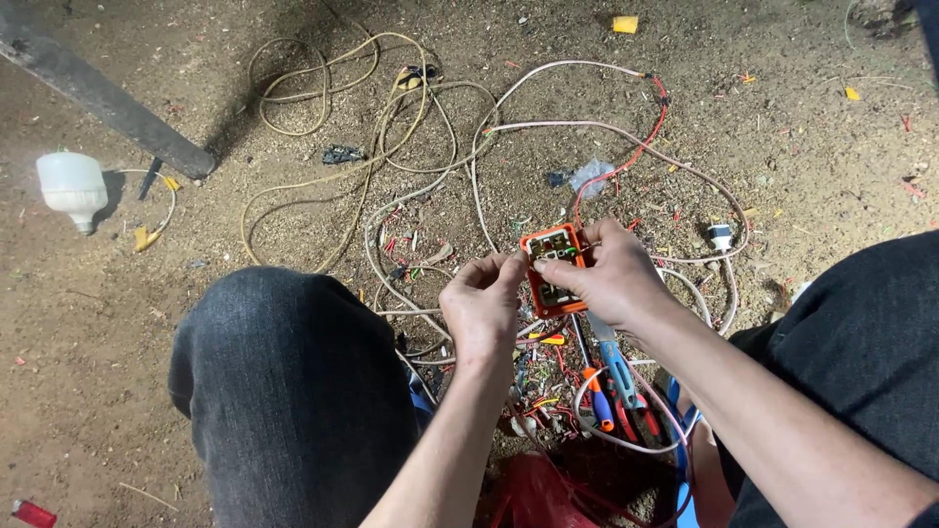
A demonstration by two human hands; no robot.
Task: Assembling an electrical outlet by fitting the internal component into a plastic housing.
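Note:
My right hand (614, 276) grips a small orange electrical box (550, 271) with its open back turned up, showing metal contacts and wire ends. My left hand (483, 303) pinches at the box's upper left edge with thumb and forefinger. A red wire (641, 147) and a pale cable (548, 127) run from the box out over the dirt ground. Both hands hover above the ground between my knees.
Tangled cream cables (333, 108) loop across the dirt. Screwdrivers and a blue-handled tool (618, 370) lie under my hands among wire scraps. A white bulb (72, 186) rests at left beside a dark bar (108, 98). A red bag (543, 494) and a red lighter (32, 513) sit near the bottom.

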